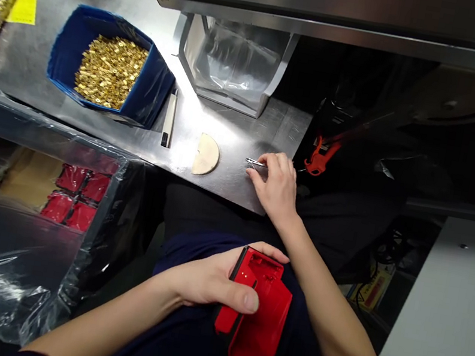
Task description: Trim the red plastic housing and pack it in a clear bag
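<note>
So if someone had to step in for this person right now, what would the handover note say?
Left hand: holds a red plastic housing over the lap, open side up.
Right hand: on the metal bench, fingertips on a small metal pin-like tool; whether it is gripped cannot be told.
Nearby: blue bin of brass terminals, a pen-like tool, a tan half-disc, more red housings in the plastic-lined box on the left.
Done: housing in hand.
Left: no brass part shows in the housing yet.

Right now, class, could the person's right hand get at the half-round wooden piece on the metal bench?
Probably yes: the right hand rests on the same bench, beside the wooden piece, with bare metal between them.
</note>
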Motion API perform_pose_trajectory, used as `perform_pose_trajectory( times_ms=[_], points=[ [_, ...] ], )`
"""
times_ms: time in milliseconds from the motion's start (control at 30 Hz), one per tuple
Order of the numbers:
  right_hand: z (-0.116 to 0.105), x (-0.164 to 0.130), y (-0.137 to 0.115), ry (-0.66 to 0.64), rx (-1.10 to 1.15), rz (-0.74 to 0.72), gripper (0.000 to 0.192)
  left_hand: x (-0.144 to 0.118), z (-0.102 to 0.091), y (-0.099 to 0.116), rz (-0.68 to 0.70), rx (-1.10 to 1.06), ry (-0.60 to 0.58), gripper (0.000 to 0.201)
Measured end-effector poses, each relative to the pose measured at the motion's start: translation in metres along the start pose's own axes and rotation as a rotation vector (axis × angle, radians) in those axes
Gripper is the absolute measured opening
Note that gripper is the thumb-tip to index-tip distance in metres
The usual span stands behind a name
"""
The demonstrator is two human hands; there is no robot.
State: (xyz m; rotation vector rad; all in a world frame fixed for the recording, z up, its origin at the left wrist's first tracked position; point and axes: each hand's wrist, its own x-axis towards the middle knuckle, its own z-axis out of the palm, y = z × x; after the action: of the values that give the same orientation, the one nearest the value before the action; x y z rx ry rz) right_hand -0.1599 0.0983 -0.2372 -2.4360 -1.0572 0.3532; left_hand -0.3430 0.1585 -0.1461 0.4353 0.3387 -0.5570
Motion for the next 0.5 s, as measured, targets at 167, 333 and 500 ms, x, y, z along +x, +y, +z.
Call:
perform_pose_trajectory(
  times_ms=[167, 333, 500],
  points=[
    [-0.005, 0.002, 0.006, -0.089, 0.082, -0.017, 0.042, -0.003, 0.01, 0.01, 0.112, 0.246, 0.135, 0.084],
    [-0.069, -0.059, 0.008, -0.062, 0.49, 0.127, 0.022, -0.001, 0.01, 0.012, 0.171, 0.578, 0.505, 0.062],
    [-0.112, -0.124, -0.008, -0.597, 0.641, -0.142, 0.034, 0.008, 0.01, 0.009, 0.172, 0.671, 0.625, 0.057]
  ],
)
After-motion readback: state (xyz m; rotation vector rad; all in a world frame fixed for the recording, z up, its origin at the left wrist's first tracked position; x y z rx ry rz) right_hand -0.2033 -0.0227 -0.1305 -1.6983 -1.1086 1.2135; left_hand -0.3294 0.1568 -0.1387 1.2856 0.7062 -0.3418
